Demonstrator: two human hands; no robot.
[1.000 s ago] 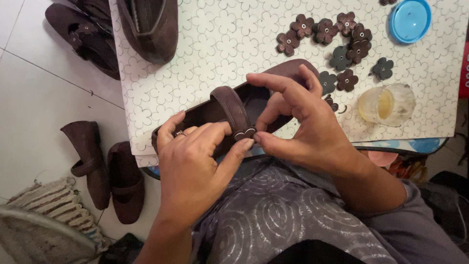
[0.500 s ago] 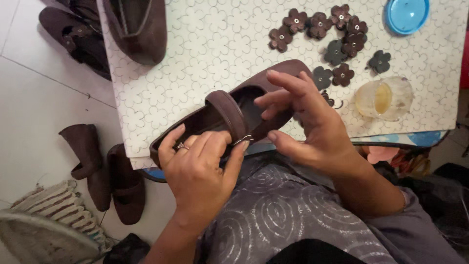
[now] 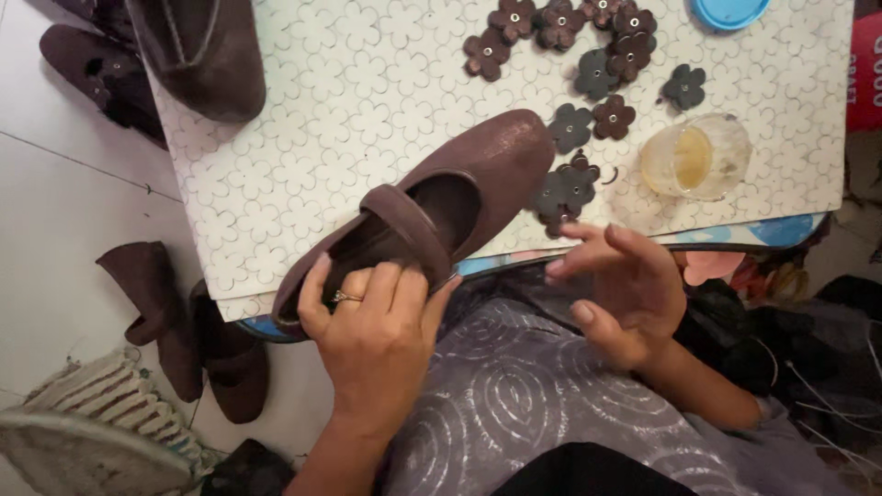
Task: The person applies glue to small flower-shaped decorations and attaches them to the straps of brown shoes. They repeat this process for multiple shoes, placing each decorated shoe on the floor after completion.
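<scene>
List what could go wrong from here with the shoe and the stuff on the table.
1. The left hand alone grips the shoe at its heel end, and that end overhangs the table edge. The right hand is off it, so it might slip down.
2. The toe lies against the leather flowers; swinging the shoe may push some off.
3. The open glue jar stands near the edge by the right hand; a careless reach could tip it.
</scene>
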